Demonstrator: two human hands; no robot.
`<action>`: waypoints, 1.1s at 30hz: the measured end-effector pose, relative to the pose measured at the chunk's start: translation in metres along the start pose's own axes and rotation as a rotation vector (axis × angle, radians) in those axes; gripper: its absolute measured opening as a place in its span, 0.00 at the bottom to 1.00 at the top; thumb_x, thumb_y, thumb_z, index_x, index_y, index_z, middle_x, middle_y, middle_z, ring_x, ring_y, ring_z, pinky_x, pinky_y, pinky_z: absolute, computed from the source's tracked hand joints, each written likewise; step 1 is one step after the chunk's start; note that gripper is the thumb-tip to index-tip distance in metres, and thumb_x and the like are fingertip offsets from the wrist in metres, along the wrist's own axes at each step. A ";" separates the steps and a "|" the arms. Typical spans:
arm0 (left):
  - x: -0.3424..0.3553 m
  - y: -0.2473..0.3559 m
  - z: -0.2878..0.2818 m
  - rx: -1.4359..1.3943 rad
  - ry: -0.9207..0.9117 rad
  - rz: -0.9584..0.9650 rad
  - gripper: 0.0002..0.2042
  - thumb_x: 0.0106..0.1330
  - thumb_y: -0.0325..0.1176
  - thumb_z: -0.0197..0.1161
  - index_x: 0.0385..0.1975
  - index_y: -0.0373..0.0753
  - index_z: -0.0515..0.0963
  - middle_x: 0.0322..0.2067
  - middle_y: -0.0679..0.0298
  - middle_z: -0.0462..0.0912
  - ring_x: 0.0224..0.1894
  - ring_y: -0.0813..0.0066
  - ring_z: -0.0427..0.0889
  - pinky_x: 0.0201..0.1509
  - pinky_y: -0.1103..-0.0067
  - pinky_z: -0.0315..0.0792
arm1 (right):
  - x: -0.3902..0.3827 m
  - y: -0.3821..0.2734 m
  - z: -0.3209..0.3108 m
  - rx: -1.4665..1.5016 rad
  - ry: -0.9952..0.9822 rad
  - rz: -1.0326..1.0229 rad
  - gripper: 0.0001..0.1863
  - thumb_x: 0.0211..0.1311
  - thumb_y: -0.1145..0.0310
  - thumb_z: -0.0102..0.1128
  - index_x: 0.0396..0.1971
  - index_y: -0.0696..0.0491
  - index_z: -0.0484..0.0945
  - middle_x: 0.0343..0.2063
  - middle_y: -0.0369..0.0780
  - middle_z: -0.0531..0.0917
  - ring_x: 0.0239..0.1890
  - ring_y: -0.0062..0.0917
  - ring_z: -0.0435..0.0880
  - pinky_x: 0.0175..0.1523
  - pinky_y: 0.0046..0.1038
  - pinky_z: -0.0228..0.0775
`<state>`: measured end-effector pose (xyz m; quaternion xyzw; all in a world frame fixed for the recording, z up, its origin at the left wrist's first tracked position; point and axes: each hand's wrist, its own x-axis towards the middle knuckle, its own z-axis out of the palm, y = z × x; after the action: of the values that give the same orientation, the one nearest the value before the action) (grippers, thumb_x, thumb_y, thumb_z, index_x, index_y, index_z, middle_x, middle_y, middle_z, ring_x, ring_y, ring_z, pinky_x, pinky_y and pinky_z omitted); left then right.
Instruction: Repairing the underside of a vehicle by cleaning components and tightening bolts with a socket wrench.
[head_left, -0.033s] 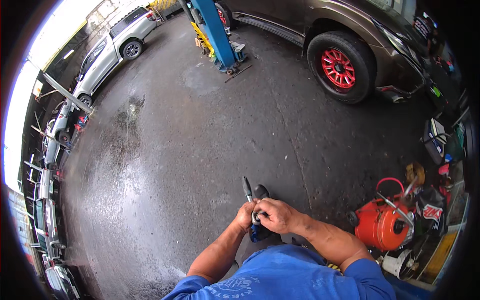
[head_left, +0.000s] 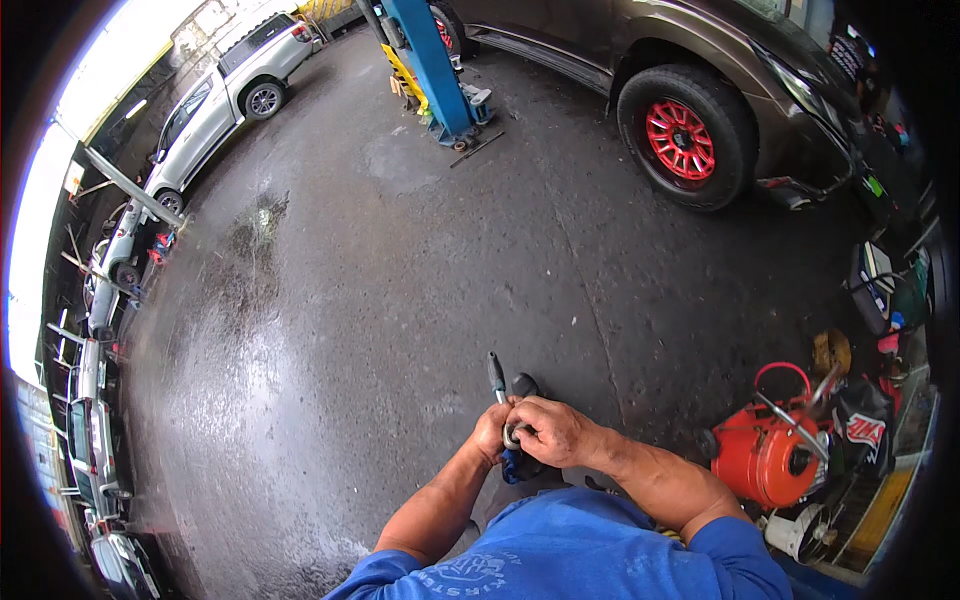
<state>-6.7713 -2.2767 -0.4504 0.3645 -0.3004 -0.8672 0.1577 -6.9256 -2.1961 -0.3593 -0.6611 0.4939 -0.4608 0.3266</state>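
In front of my waist I hold a ratchet wrench (head_left: 497,377) with a dark handle and a bright metal shaft, its handle pointing away from me. My left hand (head_left: 489,433) is closed around it near the round head. Closed from the other side, my right hand (head_left: 552,430) has its thumb and fingers at the metal head. My fingers hide part of the head, and I cannot tell if anything is fitted on it. Something blue, like a cloth (head_left: 511,466), shows just below the hands. A dark shoe tip (head_left: 525,384) appears beyond them.
An orange-red tank (head_left: 765,460) on wheels stands close on my right, with a white bucket (head_left: 795,530) beside it. Ahead are a blue lift post (head_left: 428,65) and a brown vehicle with a red-rimmed wheel (head_left: 682,140). A silver pickup (head_left: 205,115) stands far left. Wet floor (head_left: 250,390) shines at left.
The view has shifted very slightly. Both hands keep the same grip on the ratchet wrench.
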 end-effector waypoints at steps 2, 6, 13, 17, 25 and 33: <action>0.047 0.040 -0.013 -0.115 -0.072 -0.031 0.10 0.63 0.35 0.49 0.36 0.37 0.73 0.28 0.64 0.76 0.27 0.78 0.76 0.30 0.81 0.74 | 0.054 0.022 -0.015 0.005 -0.004 0.002 0.10 0.53 0.77 0.57 0.37 0.57 0.73 0.34 0.45 0.78 0.36 0.37 0.80 0.41 0.33 0.74; 0.119 0.128 -0.017 -0.159 -0.169 -0.021 0.11 0.61 0.35 0.51 0.38 0.35 0.72 0.29 0.61 0.77 0.29 0.73 0.78 0.36 0.78 0.76 | 0.149 0.051 -0.059 0.033 0.002 0.044 0.13 0.53 0.78 0.58 0.40 0.58 0.73 0.34 0.45 0.78 0.36 0.37 0.81 0.42 0.32 0.74; 0.206 0.275 -0.026 -0.361 -0.239 -0.056 0.17 0.47 0.28 0.58 0.40 0.35 0.74 0.37 0.55 0.78 0.44 0.60 0.77 0.53 0.69 0.72 | 0.275 0.138 -0.113 0.354 0.126 0.154 0.14 0.59 0.73 0.59 0.44 0.58 0.72 0.35 0.39 0.80 0.33 0.19 0.79 0.40 0.23 0.72; 0.264 0.344 -0.019 -0.415 -0.263 -0.034 0.18 0.44 0.32 0.59 0.38 0.37 0.74 0.40 0.55 0.76 0.45 0.61 0.76 0.54 0.66 0.71 | 0.339 0.221 -0.144 0.556 0.314 0.476 0.13 0.60 0.72 0.59 0.44 0.58 0.73 0.34 0.39 0.81 0.39 0.20 0.79 0.45 0.24 0.72; 0.428 0.469 -0.059 -0.370 -0.128 0.073 0.18 0.46 0.25 0.55 0.41 0.35 0.74 0.40 0.55 0.78 0.45 0.62 0.77 0.54 0.72 0.72 | 0.535 0.299 -0.206 0.253 0.062 0.338 0.14 0.55 0.70 0.63 0.42 0.56 0.77 0.37 0.42 0.80 0.40 0.29 0.81 0.46 0.29 0.73; 0.533 0.571 -0.074 -0.416 -0.050 0.010 0.27 0.47 0.26 0.51 0.53 0.30 0.70 0.48 0.51 0.77 0.49 0.60 0.78 0.58 0.69 0.71 | 0.681 0.351 -0.265 -0.288 -0.068 -0.008 0.14 0.51 0.74 0.62 0.41 0.52 0.80 0.38 0.42 0.75 0.43 0.37 0.74 0.50 0.35 0.68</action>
<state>-7.0514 -3.0083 -0.4145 0.3010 -0.1206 -0.9185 0.2264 -7.2365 -2.9446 -0.3798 -0.7184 0.5408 -0.3638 0.2431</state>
